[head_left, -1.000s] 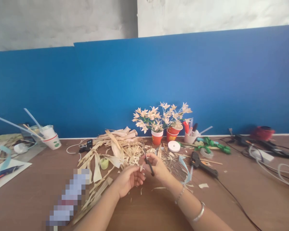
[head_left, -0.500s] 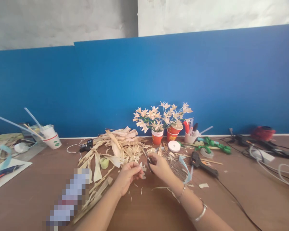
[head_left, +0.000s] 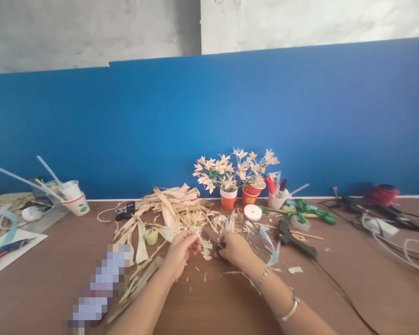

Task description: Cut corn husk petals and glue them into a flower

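Note:
My left hand (head_left: 184, 249) is closed, thumb and fingertips pinched together just left of some pale cut pieces (head_left: 206, 253). Whatever it holds, if anything, is too small to make out. Scissors (head_left: 219, 250) sit in my closed right hand (head_left: 234, 247), dark handles around the fingers and blades pointing left toward the other hand. Behind both hands spreads a heap of dry, straw-coloured husks (head_left: 167, 209). Pale husk flowers (head_left: 226, 170) on green stems stand in red paper cups (head_left: 228, 200) at the back.
A black glue gun (head_left: 296, 239) with its cord lies to the right, near a white spool (head_left: 253, 212). Green wrapped stems (head_left: 307, 209) and tangled cables (head_left: 401, 242) are farther right. A pale green roll (head_left: 151, 237) rests among the husks. At left stands a white cup (head_left: 76, 204) with sticks.
My left hand has drawn slightly left, away from the pale pieces. The right hand has shifted a little right and down, its scissors now pointing more toward the left.

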`<act>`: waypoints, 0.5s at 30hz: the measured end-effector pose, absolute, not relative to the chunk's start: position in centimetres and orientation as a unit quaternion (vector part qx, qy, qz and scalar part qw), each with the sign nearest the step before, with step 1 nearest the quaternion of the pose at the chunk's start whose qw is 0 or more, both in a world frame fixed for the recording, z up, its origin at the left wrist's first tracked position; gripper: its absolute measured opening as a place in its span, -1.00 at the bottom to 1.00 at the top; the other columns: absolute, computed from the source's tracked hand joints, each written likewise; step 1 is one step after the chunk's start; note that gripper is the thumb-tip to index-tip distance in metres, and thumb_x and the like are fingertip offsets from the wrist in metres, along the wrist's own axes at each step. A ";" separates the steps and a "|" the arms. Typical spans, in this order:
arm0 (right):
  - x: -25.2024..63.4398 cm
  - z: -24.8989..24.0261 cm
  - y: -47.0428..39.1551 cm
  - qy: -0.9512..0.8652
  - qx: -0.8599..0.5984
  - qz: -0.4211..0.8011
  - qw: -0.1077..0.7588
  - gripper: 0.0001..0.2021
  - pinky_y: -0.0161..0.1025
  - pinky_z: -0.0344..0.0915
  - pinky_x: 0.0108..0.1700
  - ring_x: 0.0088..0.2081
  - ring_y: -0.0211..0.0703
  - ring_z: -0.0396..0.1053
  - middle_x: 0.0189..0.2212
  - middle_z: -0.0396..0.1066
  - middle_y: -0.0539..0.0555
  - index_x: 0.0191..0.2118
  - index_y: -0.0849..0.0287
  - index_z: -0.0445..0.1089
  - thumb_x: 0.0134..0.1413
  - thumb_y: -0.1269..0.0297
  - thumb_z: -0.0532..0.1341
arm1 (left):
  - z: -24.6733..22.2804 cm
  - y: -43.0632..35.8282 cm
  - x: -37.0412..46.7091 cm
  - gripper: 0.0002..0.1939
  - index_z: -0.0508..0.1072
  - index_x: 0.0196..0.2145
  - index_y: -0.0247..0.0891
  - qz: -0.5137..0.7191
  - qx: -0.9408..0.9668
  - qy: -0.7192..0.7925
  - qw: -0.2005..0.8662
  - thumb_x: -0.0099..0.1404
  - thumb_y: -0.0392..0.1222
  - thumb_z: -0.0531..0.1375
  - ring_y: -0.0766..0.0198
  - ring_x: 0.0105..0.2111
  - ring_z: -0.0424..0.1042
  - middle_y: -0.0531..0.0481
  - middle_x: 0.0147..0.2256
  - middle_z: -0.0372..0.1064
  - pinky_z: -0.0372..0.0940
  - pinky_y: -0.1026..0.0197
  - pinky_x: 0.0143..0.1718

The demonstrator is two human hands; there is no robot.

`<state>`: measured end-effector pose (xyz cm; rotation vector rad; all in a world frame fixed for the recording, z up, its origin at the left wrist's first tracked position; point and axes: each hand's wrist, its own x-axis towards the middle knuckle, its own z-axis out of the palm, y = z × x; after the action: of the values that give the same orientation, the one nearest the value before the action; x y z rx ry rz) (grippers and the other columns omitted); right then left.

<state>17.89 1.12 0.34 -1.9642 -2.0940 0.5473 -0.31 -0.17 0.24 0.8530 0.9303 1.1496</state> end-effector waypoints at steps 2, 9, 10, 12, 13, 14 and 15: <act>18.4 0.2 1.4 -0.717 -0.653 0.212 0.125 -0.68 -0.34 0.12 -0.40 -0.33 -0.11 0.37 -0.38 0.44 0.06 -0.29 0.17 0.38 -0.32 0.34 0.33 | 0.1 -0.1 -0.3 -0.75 0.36 -0.51 -0.32 0.499 0.384 0.422 0.652 -0.01 -0.10 0.30 0.43 -0.56 0.34 0.05 -0.53 0.41 0.15 0.40 -0.54; 17.6 1.5 0.7 -0.764 -0.570 0.194 0.232 -0.70 -0.33 0.17 -0.34 -0.37 -0.19 0.33 -0.42 0.40 0.03 -0.21 0.16 0.36 -0.14 0.55 0.14 | -0.4 -0.1 -0.3 -0.77 0.34 -0.49 -0.32 0.433 0.436 0.470 0.634 0.05 -0.09 0.24 0.44 -0.62 0.33 0.04 -0.54 0.39 0.03 0.44 -0.69; 17.3 1.5 0.5 -0.787 -0.521 0.180 0.276 -0.67 -0.32 0.19 -0.28 -0.31 -0.18 0.33 -0.35 0.39 0.05 -0.16 0.14 0.34 -0.11 0.55 0.13 | -0.5 -0.2 -0.3 -0.78 0.33 -0.48 -0.31 0.427 0.437 0.465 0.641 0.05 -0.10 0.23 0.45 -0.63 0.32 0.05 -0.55 0.39 0.00 0.44 -0.71; 16.7 1.3 0.3 -0.825 -0.423 0.157 0.341 -0.68 -0.29 0.21 -0.17 -0.20 -0.17 0.31 -0.23 0.36 0.08 -0.14 0.12 0.34 -0.05 0.55 0.12 | -0.4 -0.3 -0.3 -0.80 0.32 -0.47 -0.31 0.416 0.434 0.449 0.661 0.05 -0.12 0.22 0.45 -0.65 0.30 0.06 -0.57 0.37 -0.02 0.44 -0.73; 16.5 1.2 0.2 -0.835 -0.392 0.149 0.356 -0.72 -0.28 0.21 -0.14 -0.17 -0.16 0.29 -0.22 0.35 0.08 -0.17 0.12 0.35 -0.02 0.54 0.11 | -0.4 -0.4 -0.3 -0.80 0.32 -0.47 -0.31 0.409 0.433 0.442 0.671 0.05 -0.13 0.22 0.46 -0.66 0.28 0.06 -0.58 0.36 -0.02 0.44 -0.73; 16.4 1.0 0.2 -0.841 -0.373 0.144 0.363 -0.78 -0.26 0.21 -0.13 -0.16 -0.15 0.29 -0.23 0.34 0.09 -0.23 0.13 0.37 0.01 0.53 0.11 | -0.4 -0.4 -0.3 -0.80 0.32 -0.46 -0.31 0.401 0.433 0.435 0.680 0.06 -0.13 0.21 0.46 -0.67 0.27 0.07 -0.58 0.36 -0.03 0.45 -0.74; 16.3 0.8 0.1 -0.843 -0.365 0.142 0.368 -0.82 -0.25 0.21 -0.13 -0.17 -0.15 0.28 -0.25 0.34 0.08 -0.28 0.14 0.38 0.04 0.51 0.11 | -0.3 -0.4 -0.3 -0.80 0.32 -0.46 -0.31 0.395 0.436 0.432 0.684 0.07 -0.12 0.20 0.47 -0.67 0.26 0.06 -0.58 0.35 -0.04 0.45 -0.74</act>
<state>16.32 0.14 0.84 -0.9366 -2.1655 0.3649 -0.32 -0.39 -0.35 0.9765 0.9675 0.8855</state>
